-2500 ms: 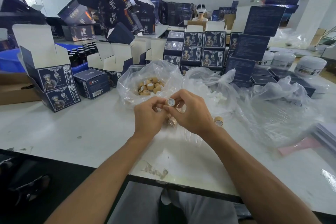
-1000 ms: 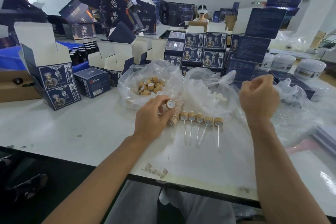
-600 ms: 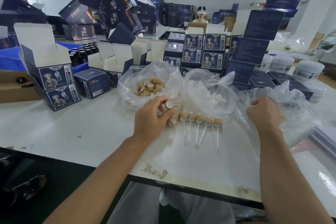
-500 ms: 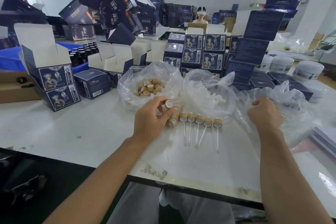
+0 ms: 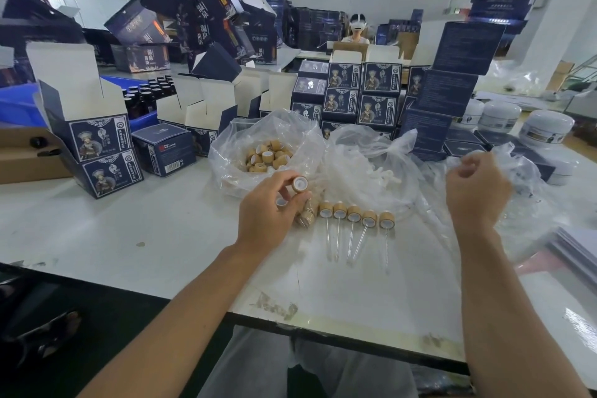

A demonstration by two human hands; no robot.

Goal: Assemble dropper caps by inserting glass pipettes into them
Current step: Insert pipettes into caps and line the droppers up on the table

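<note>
Left hand (image 5: 268, 220): grip clamped on dropper cap (image 5: 299, 184). Right hand (image 5: 475, 194): raised, grip curled; contents cannot tell. Five assembled droppers (image 5: 354, 215) on worktop (image 5: 129, 236).

Bright even indoor light, glare on table (image 5: 578, 317) at right, soft shadows, wide-angle bending at edges
</note>
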